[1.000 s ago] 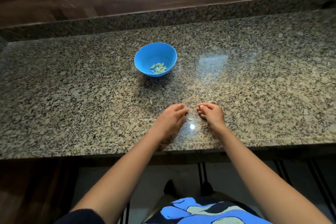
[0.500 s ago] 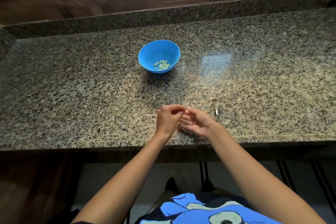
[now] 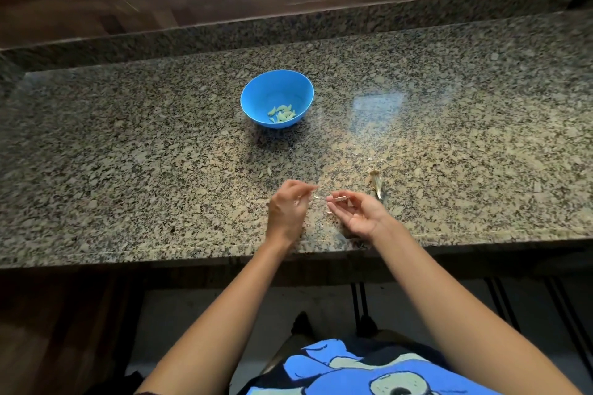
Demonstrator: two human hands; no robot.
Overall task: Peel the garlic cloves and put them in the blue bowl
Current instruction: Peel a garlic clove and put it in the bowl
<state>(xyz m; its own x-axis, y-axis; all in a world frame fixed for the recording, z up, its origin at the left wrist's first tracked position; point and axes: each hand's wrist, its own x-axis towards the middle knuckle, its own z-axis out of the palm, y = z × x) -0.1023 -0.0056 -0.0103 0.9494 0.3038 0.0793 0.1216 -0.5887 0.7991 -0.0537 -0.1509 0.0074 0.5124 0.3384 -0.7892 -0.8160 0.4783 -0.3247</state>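
The blue bowl [image 3: 256,96] stands on the granite counter beyond my hands, with several pale peeled cloves [image 3: 282,114] in its bottom. My right hand [image 3: 359,215] is palm-up just above the counter's front part and pinches a garlic clove [image 3: 337,199] between thumb and fingertips. A little to its left, my left hand [image 3: 287,208] has its fingers curled and its thumb and forefinger pinched together on what looks like a thin sliver of garlic skin [image 3: 316,196]. A small gap separates the two hands.
A dry garlic stem with loose skin [image 3: 376,183] lies on the counter [image 3: 128,170] just right of my right hand. A raised granite ledge runs along the back under a wooden wall. The counter's front edge is right below my wrists.
My hands have lifted off the counter and drawn slightly apart. The right hand has turned palm-up with the clove. The garlic stem to its right has come into sight.
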